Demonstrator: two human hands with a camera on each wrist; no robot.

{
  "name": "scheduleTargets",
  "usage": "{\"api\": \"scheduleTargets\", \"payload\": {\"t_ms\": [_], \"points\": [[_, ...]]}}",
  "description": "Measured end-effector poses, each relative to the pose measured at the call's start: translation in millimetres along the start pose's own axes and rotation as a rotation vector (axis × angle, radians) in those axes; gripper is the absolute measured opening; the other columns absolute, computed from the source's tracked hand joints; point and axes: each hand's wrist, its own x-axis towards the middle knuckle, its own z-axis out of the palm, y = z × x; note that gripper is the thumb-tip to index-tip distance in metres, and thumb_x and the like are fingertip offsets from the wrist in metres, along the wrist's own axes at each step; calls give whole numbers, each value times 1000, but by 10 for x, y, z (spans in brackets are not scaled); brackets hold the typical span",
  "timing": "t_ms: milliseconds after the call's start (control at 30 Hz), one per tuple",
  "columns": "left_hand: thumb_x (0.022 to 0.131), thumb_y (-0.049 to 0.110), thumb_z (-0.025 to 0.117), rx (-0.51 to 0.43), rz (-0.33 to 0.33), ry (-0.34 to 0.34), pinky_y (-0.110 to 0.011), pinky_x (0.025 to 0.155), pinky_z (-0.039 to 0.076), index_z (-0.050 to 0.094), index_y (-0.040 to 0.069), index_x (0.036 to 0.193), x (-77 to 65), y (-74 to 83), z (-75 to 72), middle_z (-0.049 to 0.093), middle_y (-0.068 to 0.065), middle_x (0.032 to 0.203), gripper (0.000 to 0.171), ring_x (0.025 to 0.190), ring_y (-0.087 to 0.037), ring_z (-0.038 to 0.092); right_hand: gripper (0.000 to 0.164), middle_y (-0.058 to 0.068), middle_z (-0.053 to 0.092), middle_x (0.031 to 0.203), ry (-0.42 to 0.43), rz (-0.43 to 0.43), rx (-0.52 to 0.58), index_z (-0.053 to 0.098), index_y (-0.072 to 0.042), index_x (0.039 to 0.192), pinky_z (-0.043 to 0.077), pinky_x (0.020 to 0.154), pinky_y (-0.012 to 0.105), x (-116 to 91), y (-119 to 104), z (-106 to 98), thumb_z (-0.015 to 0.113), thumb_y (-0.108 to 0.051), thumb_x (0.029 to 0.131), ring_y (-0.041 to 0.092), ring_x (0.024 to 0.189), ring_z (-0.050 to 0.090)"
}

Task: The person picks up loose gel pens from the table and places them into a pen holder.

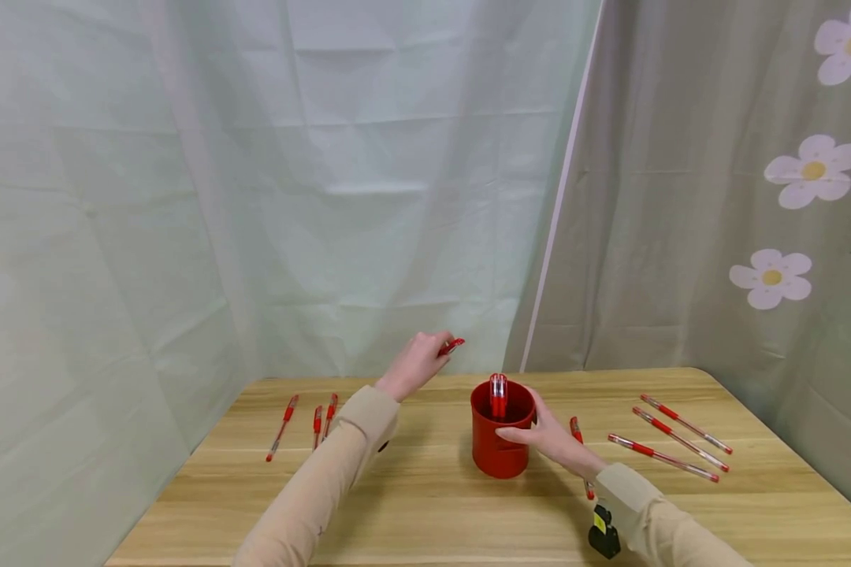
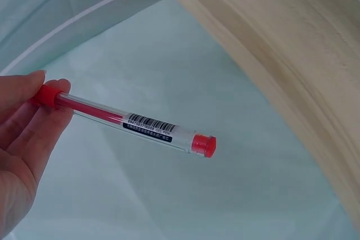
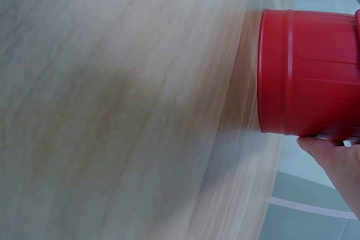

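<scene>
Holding a pen [image 2: 129, 121] in the left hand [image 1: 418, 365], clear of the table [image 1: 425, 512], to the left of the cup [image 1: 492, 458] and apart from it. Pinched between thumb and fingertips by the red part, almost closed on the slim barrel. Gripping the cup with the right hand [image 1: 544, 431] as well: curled round the right side, thumb laid across the front just below the rim, spread about as wide as the cup demands.

Probably midway through gathering pens into the cup, at the point of bringing one across. Calling next, by that reading, for a shift to the right, a turn toward upright and a release over the mouth, with the cup held steady. Already in the cup: two capped pens [image 1: 498, 398], by the look of it. Likely left to do: loose pens at the left [image 1: 283, 425] and right [image 1: 641, 449].

Slim, see-through, aslant, with a red refill, a barcode label and a red plug at the free end; cannot tell about the other end, hidden by fingers. In the cup's case: red, round, upright on the table, banded near the base.
</scene>
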Motion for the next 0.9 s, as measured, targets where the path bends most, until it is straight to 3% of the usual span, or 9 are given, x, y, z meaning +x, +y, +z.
{"api": "scheduleTargets", "payload": {"t_ms": [200,900], "points": [[80,-3,65,-37,5,31,-22,55,44,61,-1,93,59,73,-69,61,-7,77,15,60,-13,51,75,12,37,131,-3,3,-6,26,-9,136,31,92,51,57,158,-22,72,-18,78,30,118,32],[81,-1,66,-198,94,132,-19,61,46,60,1,98,287,642,-295,64,-6,81,19,68,-13,59,74,7,38,131,3,24,-19,27,-15,136,28,93,54,42,149,-45,73,-23,77,27,119,31]]}}
